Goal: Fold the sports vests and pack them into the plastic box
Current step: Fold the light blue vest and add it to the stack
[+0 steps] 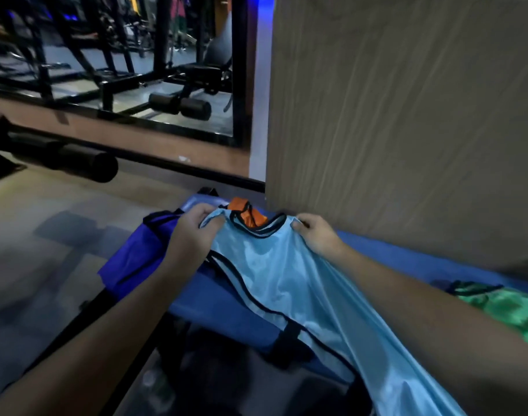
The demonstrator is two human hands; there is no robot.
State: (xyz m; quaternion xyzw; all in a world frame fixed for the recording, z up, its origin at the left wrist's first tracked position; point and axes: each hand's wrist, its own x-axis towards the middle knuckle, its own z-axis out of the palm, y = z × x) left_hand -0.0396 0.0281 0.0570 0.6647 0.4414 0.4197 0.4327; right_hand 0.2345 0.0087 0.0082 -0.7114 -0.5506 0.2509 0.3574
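**Light blue vest held by both shoulders**

The left hand (193,228) and right hand (315,232) each pinch a shoulder of the light blue vest (286,280), fingers curled on the cloth, its body trailing toward the person across the blue bench (406,259). Just beyond the grip lies an orange vest (246,213); left of it a dark blue one (136,253). The slick fabric may slip and skew the fold. The box seems out of view.

Light blue vest (286,280) black-trimmed; other vests dark blue (136,253), orange (250,216), green (509,307).
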